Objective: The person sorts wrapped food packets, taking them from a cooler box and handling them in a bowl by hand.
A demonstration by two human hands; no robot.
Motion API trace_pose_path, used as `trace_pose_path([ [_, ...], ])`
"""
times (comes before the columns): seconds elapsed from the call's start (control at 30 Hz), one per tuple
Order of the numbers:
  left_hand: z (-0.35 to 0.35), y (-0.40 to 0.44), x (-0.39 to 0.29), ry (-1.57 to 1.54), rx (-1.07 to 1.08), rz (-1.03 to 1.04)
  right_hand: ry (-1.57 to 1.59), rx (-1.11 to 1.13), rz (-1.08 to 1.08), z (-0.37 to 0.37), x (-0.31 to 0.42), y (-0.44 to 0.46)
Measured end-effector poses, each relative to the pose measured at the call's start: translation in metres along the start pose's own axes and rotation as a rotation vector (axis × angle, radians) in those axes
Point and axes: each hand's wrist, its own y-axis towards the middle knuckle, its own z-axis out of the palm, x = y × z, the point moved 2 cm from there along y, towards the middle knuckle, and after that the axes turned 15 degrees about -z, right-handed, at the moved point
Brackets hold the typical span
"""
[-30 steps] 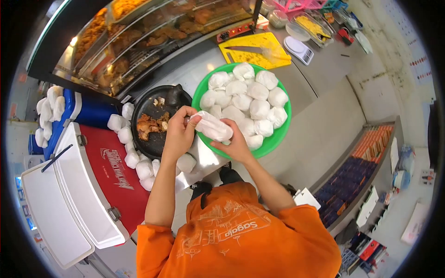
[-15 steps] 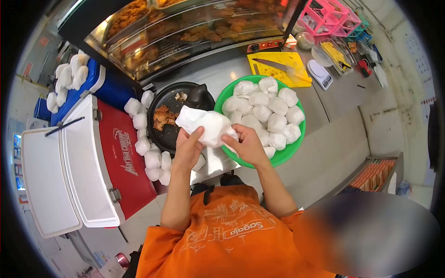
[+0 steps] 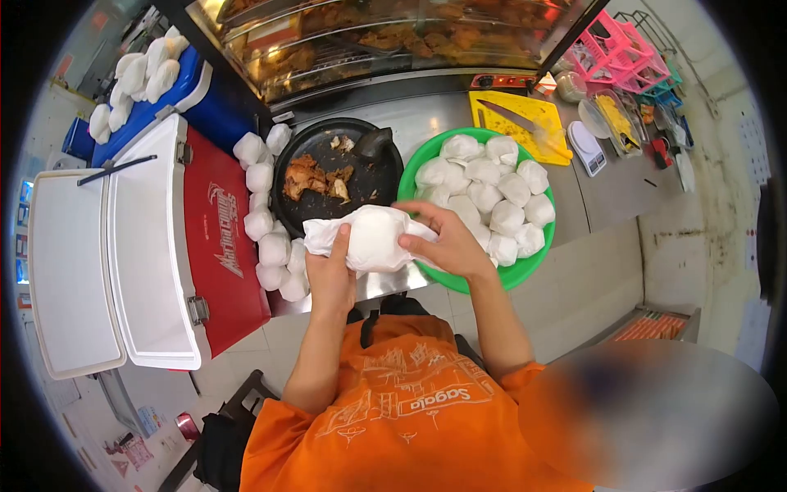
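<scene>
In front of my chest I hold a rounded white paper-wrapped bundle [image 3: 375,239], its contents hidden. My left hand [image 3: 329,275] grips its left end, with the thumb over the paper. On the other end, my right hand [image 3: 455,242] has its thumb pressed to the front and its fingers behind. Loose paper sticks out at both sides of the bundle. Just beyond it is a dark stone mortar [image 3: 316,135] with pieces of fried chicken [image 3: 303,178] and a pestle [image 3: 375,144]. A green basin [image 3: 543,256] full of similar white bundles [image 3: 484,197] stands beside my right hand.
More white bundles line the counter by a red cooler [image 3: 221,246] with its white lid raised. Other bundles lie on a blue cooler [image 3: 164,115]. At the back are a glass food warmer [image 3: 393,37], a yellow cutting board [image 3: 512,131] with a knife, and a white scale [image 3: 585,148].
My view has shifted. The bundle has turned so its loose left flap lies flatter, and my right fingers have moved up behind its right end. Both hands still hold it.
</scene>
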Motion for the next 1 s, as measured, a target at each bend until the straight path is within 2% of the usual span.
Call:
trace_pose_path([
  [0.07, -0.013, -0.012, 0.000, 0.066, -0.039, 0.023, 0.216, 0.201, 0.244, 0.001, -0.004, -0.003],
  [0.13, -0.046, -0.031, 0.003, 0.189, -0.086, 0.019, 0.173, 0.264, 0.238, 0.000, -0.030, -0.019],
  [0.17, -0.058, -0.049, -0.003, 0.293, -0.100, -0.054, 0.191, 0.279, 0.265, 0.002, -0.042, -0.033],
  [0.27, -0.121, -0.084, 0.012, 0.442, -0.065, -0.126, 0.180, 0.380, 0.366, 0.012, -0.064, -0.076],
  [0.3, -0.129, -0.099, 0.010, 0.429, 0.005, -0.257, 0.186, 0.403, 0.389, 0.019, -0.069, -0.091],
  [0.4, -0.153, -0.119, 0.002, 0.513, 0.304, -0.430, 0.188, 0.486, 0.381, 0.046, -0.074, -0.126],
  [0.43, -0.158, -0.119, -0.002, 0.481, 0.463, -0.495, 0.186, 0.508, 0.357, 0.056, -0.075, -0.132],
  [0.53, -0.184, -0.092, -0.007, 0.952, 0.912, -0.597, 0.165, 0.537, 0.363, 0.088, -0.072, -0.141],
  [0.57, -0.188, -0.079, -0.002, 1.158, 1.083, -0.702, 0.151, 0.544, 0.375, 0.098, -0.069, -0.142],
  [0.67, -0.175, -0.084, -0.014, 1.126, 1.026, -0.711, 0.148, 0.369, 0.350, 0.124, -0.058, -0.157],
  [0.73, -0.197, -0.089, -0.004, 0.907, 0.966, -0.748, -0.247, 0.519, -0.007, 0.137, -0.027, -0.157],
  [0.8, -0.217, -0.100, -0.001, 0.663, 0.880, -0.767, -0.512, 0.577, -0.218, 0.151, -0.018, -0.168],
  [0.87, -0.238, -0.106, 0.004, 0.642, 0.896, -0.813, -0.664, 0.561, -0.267, 0.165, -0.020, -0.185],
  [0.97, -0.253, -0.112, 0.005, 0.702, 0.943, -0.816, -0.598, 0.601, -0.367, 0.167, -0.039, -0.197],
  [1.0, -0.256, -0.114, 0.004, 0.741, 0.956, -0.805, -0.496, 0.555, -0.257, 0.169, -0.042, -0.198],
])
